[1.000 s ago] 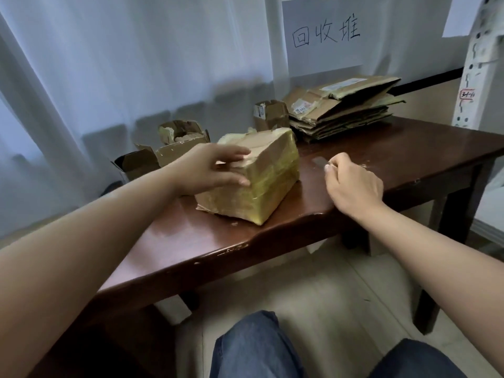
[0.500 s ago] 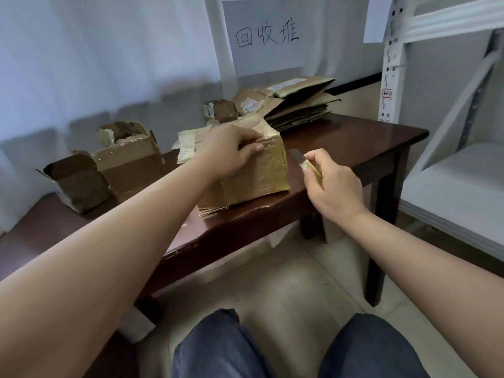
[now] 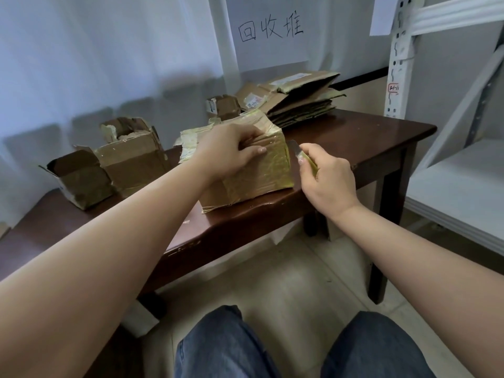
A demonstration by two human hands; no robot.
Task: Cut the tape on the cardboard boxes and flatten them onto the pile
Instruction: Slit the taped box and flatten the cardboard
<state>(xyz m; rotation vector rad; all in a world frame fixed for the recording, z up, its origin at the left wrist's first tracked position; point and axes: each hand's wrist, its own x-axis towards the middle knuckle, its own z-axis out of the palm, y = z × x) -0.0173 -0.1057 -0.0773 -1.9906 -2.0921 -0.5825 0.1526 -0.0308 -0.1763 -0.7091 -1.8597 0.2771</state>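
Gripping the taped box (image 3: 253, 170) at frame centre, the left hand (image 3: 226, 150) steadies it on the bench (image 3: 354, 137); the right hand (image 3: 330, 184) pinches a knife (image 3: 301, 154) beside its right edge.

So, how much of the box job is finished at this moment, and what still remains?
Done: a pile of flattened boxes lies at the table's far end. In hand: the left hand grips the taped box, and the right hand holds the cutter at its right edge; no cut shows. Left: this box and three open boxes, none flattened.
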